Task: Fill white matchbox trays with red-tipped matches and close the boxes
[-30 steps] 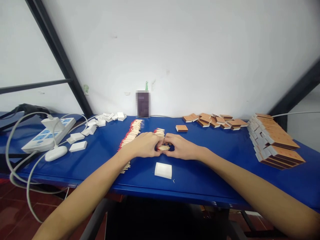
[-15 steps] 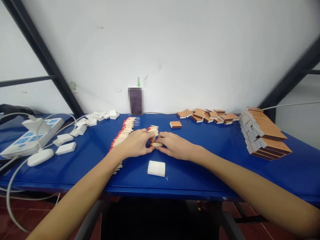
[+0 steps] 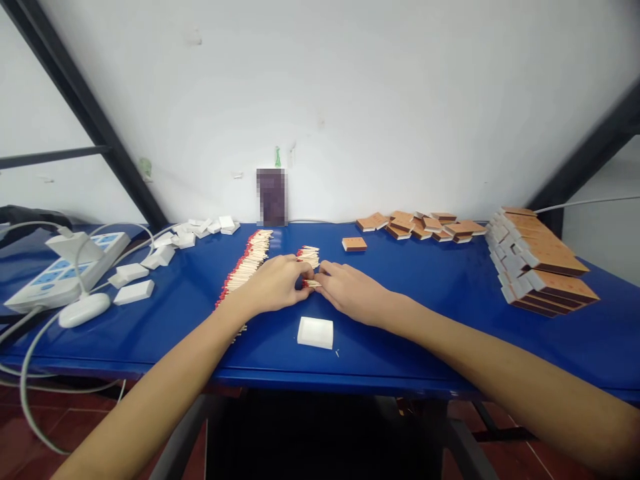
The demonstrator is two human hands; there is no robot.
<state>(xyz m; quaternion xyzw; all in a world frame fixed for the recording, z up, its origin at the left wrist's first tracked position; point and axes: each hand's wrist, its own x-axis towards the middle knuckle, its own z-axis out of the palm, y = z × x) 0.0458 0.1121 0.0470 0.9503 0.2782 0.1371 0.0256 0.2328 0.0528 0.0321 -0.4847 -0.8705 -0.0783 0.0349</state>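
Observation:
A small bunch of matches [image 3: 312, 284] with red heads is pinched between my two hands. My left hand [image 3: 283, 283] closes on the red-head end, and my right hand [image 3: 347, 287] grips the pale stick end. Just beyond my fingers lies a small pile of matches [image 3: 309, 255]. A long row of matches [image 3: 247, 263] runs beside my left hand, partly hidden under the forearm. Nearer to me, a white matchbox tray [image 3: 315, 333] rests on the blue table [image 3: 400, 360], with tiny splinters next to it.
White trays [image 3: 134, 291] lie scattered at the left, near a power strip [image 3: 65, 270] with cables. Brown matchboxes [image 3: 420, 227] lie loosely at the back right, with a single matchbox [image 3: 355, 245] in front. A stack of matchboxes [image 3: 545, 257] stands far right. A pixelated dark rectangle [image 3: 273, 197] is at the wall.
My right fingers have closed further around the bunch, so less of the sticks shows. The whole view has shifted slightly; other things stay in place.

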